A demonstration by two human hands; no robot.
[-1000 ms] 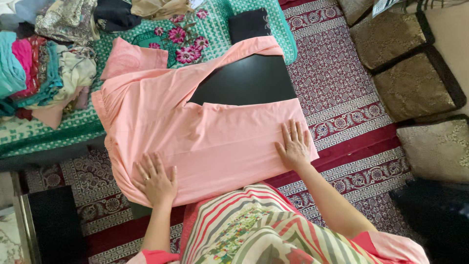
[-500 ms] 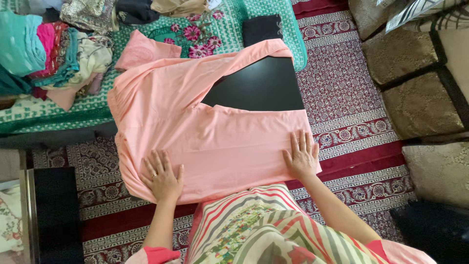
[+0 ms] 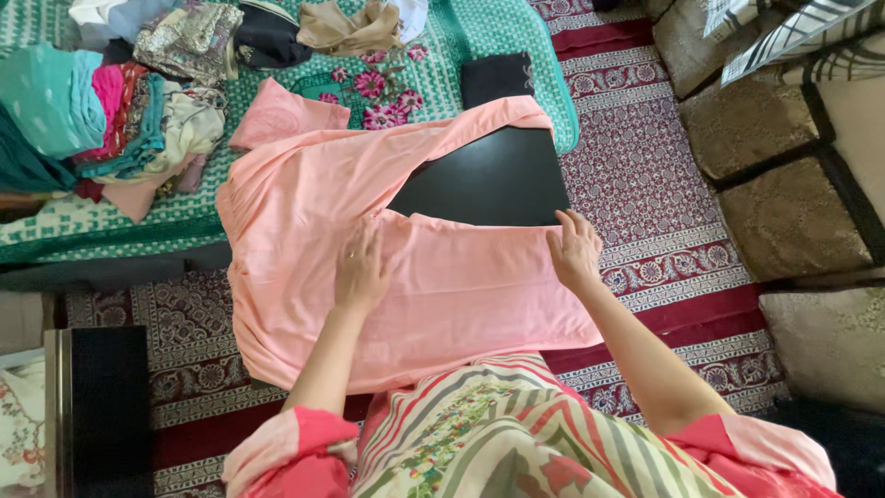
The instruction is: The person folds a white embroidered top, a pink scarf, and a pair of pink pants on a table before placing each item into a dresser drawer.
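Note:
A salmon-pink garment (image 3: 304,203) lies spread over a black board (image 3: 498,180), part of it folded across the near half. My left hand (image 3: 361,269) rests flat on the pink cloth near its middle, fingers apart. At the cloth's right edge, my right hand (image 3: 573,249) presses down where the fabric meets the black board, fingers spread. Neither hand grips anything. My striped lap fills the bottom of the view.
A green floral bedsheet (image 3: 516,37) at the back holds a pile of folded clothes (image 3: 111,120) and loose garments (image 3: 350,26). Brown cushions (image 3: 774,175) stand to the right. A patterned maroon rug (image 3: 645,194) lies underneath. A dark box (image 3: 101,406) sits lower left.
Both hands have slid away from me across the pink cloth, from its near edge to its middle and right edge. The camera view has shifted a little.

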